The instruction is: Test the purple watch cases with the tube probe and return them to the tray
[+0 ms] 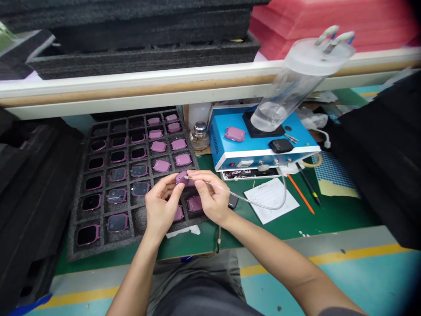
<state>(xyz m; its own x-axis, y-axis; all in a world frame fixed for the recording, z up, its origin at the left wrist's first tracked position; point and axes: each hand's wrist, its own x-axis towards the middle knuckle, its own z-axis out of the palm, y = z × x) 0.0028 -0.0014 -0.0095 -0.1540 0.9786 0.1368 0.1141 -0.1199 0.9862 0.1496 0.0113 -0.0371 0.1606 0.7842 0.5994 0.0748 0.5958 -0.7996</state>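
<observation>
Between the fingers of my left hand (163, 204) is a purple watch case (180, 178), held above the foam tray's right side. My right hand (212, 193) pinches the end of a clear thin tube (248, 201), its tip against the watch case. That tube loops back to the front of a blue machine (226, 151). Under my hands lies the black foam tray (138, 239); its left columns hold watches with dark screens (88, 235), its right columns purple cases (162, 165). My fingers partly cover the held case.
On the blue machine stand a clear cylinder (283, 96), a purple case (235, 134) and a black watch-like piece (281, 145). Right of my hands lie a paper sheet (266, 195), an orange stick (301, 194) and a black pen (309, 186). Stacked black foam (33, 197) borders the left.
</observation>
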